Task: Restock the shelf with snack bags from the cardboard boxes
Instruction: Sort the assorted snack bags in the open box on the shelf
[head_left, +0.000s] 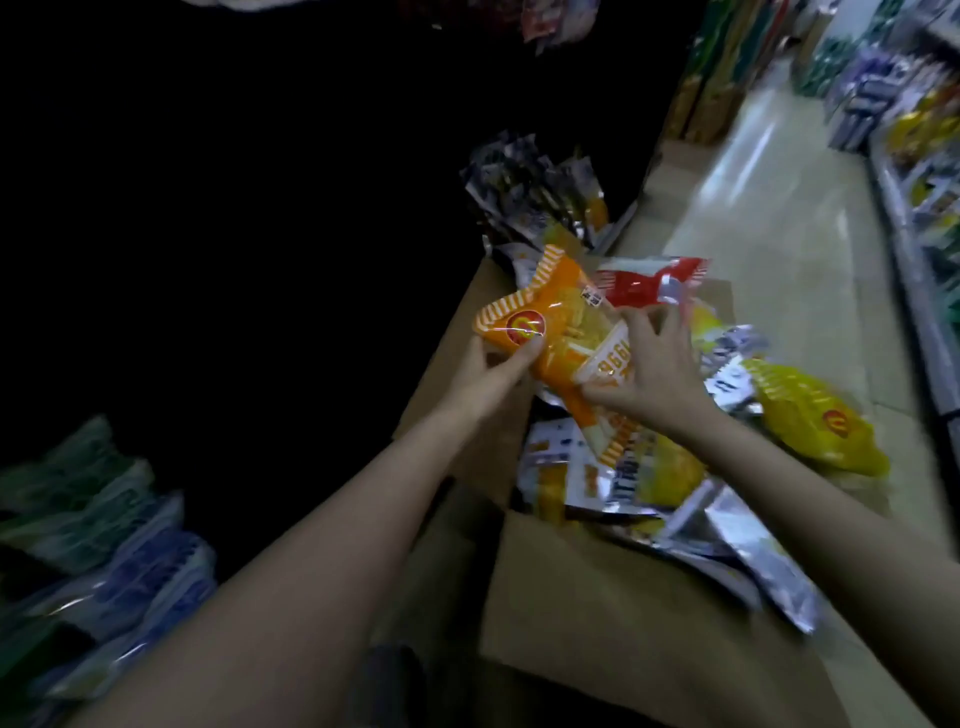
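— Well, what is hard to make out here?

— Most of the left half is black; the shelf (618, 223) there shows only as a pale front edge behind a row of blurred silver bags (530, 192). At the lower left some green and blue packets (104, 530) are dim and cut off by the frame. The far aisle shelves (914, 156) on the right are smeared by motion.

— And the hands?

— The left hand (493, 364) grips the top corner of an orange snack bag (561, 338), thumb over the round red logo, fingers curled underneath. The right hand (654, 364) lies on the bag's lower part with fingers (639, 322) spread, the thumb pinching its edge. The bag is above the open cardboard box (597, 623).

— Materials?

— Glossy crinkled film, striped seal at the top, pale crackers showing through. Behind it a red bag (644, 283); to the right a yellow bag (815, 421) lying flat; beneath, foil-backed bags (623, 478) piled loosely. The box is plain brown card with its flaps folded out.

— Room to move?

— The box sits just beside the shelf edge; to the right the shiny tiled floor (769, 208) runs open between the two shelf rows.
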